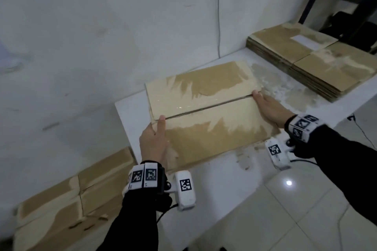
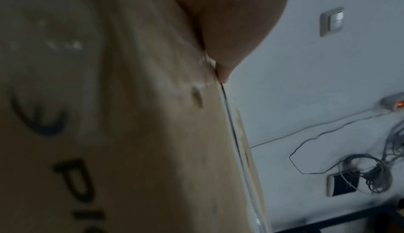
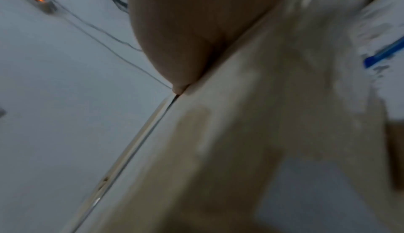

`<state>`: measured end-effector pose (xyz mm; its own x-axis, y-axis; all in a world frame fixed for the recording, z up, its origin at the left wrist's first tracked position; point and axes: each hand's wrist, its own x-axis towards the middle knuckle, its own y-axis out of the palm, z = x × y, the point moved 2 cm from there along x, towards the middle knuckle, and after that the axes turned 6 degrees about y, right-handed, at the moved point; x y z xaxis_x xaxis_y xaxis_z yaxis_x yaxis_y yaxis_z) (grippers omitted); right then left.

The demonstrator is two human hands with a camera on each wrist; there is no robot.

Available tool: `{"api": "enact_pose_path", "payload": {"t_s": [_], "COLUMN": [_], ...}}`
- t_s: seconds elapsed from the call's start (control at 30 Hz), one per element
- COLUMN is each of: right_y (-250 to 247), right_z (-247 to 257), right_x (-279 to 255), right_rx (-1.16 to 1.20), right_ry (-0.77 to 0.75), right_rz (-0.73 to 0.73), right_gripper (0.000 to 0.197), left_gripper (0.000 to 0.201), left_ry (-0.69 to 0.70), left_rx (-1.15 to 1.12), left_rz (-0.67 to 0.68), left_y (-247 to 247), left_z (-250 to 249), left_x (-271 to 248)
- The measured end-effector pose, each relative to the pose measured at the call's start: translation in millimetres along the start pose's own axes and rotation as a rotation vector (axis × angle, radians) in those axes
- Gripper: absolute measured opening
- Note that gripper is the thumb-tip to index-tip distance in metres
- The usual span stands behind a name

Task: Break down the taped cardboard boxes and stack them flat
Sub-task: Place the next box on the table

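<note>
A brown cardboard box (image 1: pixel 214 128) stands on the white table (image 1: pixel 224 179), its top flaps closed under clear tape along the middle seam (image 1: pixel 204 109). My left hand (image 1: pixel 153 142) lies against the box's left end, thumb on top at the seam. At the right end my right hand (image 1: pixel 269 108) does the same. In the left wrist view the left hand's palm (image 2: pixel 236 20) lies flat on the printed side of the box (image 2: pixel 131 133). The right wrist view shows the right hand's palm (image 3: pixel 186 29) against the box (image 3: pixel 240 133). The other fingers are hidden.
A stack of flattened boxes (image 1: pixel 306 63) lies at the table's far right. More flattened cardboard (image 1: pixel 71 199) lies low at the left by the wall. Torn paper residue marks the tabletop. Cables (image 2: pixel 371 172) and a wall switch (image 2: pixel 331 21) appear in the left wrist view.
</note>
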<state>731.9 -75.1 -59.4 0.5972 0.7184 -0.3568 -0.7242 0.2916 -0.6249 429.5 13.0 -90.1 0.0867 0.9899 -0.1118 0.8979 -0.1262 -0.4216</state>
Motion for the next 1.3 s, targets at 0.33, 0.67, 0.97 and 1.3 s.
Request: {"api": "enact_pose_path", "payload": {"t_s": [0.33, 0.67, 0.97, 1.3], "right_y": [-13.8, 25.6, -42.5, -33.5], "right_z": [-14.7, -62.0, -95.5, -129.0], "right_x": [102.2, 78.3, 176.3, 189.2], "right_rx": [0.084, 0.674, 0.653, 0.804], "right_ry": [0.110, 0.351, 0.224, 0.246], "right_rz": [0.149, 0.211, 0.156, 0.440], "right_gripper": [0.078, 0.067, 0.039, 0.070], "left_gripper": [0.056, 0.059, 0.107, 0.062], "left_ry": [-0.057, 0.253, 0.295, 0.565], "left_rx": [0.160, 0.114, 0.940, 0.836], "left_rz": [0.128, 0.063, 0.282, -0.064], "left_y": [59.3, 93.4, 289.0, 278.8], "left_z": [-14.2, -107.9, -116.0, -104.7], "left_x": [65.0, 65.6, -7.7, -10.1]}}
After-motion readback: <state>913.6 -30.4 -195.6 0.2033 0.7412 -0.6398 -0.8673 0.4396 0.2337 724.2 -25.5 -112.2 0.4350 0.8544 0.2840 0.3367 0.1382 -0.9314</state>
